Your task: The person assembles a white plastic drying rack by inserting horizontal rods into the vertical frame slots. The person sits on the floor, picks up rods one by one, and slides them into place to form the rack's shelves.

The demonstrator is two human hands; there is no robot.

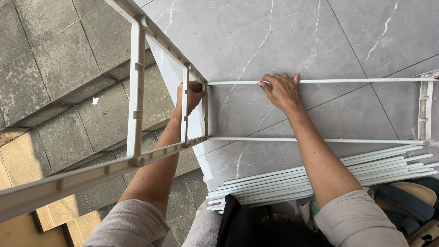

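Note:
A white plastic rack frame (136,87) stands tilted at the left, with its long side bar running toward the lower left. My left hand (191,95) grips the frame's inner upright near where a thin white rod (356,80) meets it. My right hand (282,90) is closed around that upper rod, a little right of the joint. A second white rod (320,140) runs parallel below, under my right forearm. Both rods reach a white end piece (425,107) at the right edge.
A bundle of several loose white rods (283,184) lies on the grey marble floor tiles (256,32) near my knees. Dark sandals (407,201) sit at the lower right. Rough grey stone steps (64,68) drop away at the left.

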